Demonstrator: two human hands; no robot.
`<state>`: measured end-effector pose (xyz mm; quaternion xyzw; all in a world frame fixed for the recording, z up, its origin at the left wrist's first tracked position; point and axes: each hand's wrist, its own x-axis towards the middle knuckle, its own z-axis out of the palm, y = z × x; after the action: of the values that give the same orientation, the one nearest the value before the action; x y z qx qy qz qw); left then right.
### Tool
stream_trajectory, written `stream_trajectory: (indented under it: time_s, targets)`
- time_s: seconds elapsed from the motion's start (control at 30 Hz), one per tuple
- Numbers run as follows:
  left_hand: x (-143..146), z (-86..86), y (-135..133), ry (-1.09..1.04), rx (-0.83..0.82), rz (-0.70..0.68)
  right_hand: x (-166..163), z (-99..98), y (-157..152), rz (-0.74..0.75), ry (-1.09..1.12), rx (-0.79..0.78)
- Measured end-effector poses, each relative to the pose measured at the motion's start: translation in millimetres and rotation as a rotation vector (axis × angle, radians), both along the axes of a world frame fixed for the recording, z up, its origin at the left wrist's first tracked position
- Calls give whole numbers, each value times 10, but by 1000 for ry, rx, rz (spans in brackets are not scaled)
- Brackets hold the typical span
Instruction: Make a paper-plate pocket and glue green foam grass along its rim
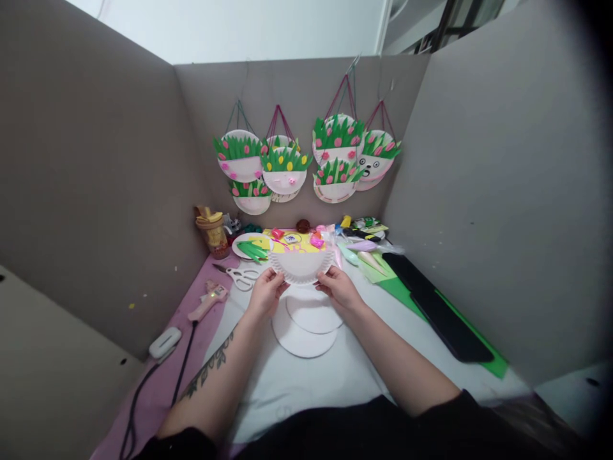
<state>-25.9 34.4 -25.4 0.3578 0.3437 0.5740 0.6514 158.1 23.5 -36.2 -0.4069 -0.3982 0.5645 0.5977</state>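
A half paper plate [302,266], white with a crimped curved rim, is held up over the table with its straight edge at the top. My left hand [269,291] pinches its left lower rim. On the opposite side, the fingers of my right hand [339,289] close on the right rim. Below my hands, white round discs that look like paper plates lie overlapping on the pale cloth: an upper one [313,316] partly covers a lower one [302,345]. My right forearm and hand hide part of their edge.
White-handled scissors [243,278] and a pink glue gun [209,303] with a cable lie left. Behind are a lidded cup [213,235] and green paper leaves [253,250]. Decorated plates [286,180] hang on the back panel. A long black object [443,313] lies right.
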Motion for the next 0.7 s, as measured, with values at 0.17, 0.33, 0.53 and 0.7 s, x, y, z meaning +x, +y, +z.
stream_trajectory:
  time_s: [0.17, 0.33, 0.53, 0.7]
  targets:
    - [22, 8, -22, 79, 18, 35, 0, 13, -5, -69, -9, -1]
    - [65, -45, -47, 205, 58, 10, -13, -29, -1, -50, -54, 54]
    - [42, -71, -27, 209, 37, 36, 32, -32, 7, -135, -100, 66]
    - [48, -9, -58, 157, -13, 24, 17, 5, -15, -104, -53, 5]
